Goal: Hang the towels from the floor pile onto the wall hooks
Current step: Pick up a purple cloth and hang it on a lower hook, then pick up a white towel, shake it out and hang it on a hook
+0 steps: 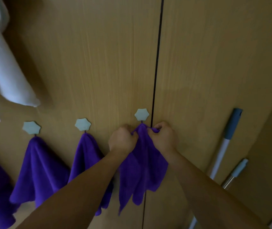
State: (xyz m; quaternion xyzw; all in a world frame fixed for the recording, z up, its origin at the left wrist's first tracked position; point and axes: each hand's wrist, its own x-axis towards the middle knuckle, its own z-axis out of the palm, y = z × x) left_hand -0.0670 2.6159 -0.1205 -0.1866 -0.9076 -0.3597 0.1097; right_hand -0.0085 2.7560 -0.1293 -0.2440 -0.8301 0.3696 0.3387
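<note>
Both the left hand [121, 140] and right hand [164, 138] pinch the soft, light purple towel [144, 164] at its top edge, best gripped beside the hook [141, 114].

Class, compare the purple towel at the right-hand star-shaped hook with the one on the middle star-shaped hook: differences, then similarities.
1. The right-hand purple towel is gripped near its top by the left hand and right hand; the middle purple towel hangs untouched.
2. The right-hand towel's top is pulled wide between the hands; the middle towel's top gathers to one point.
Shared: both are purple cloth below pale star-shaped hooks.
</note>
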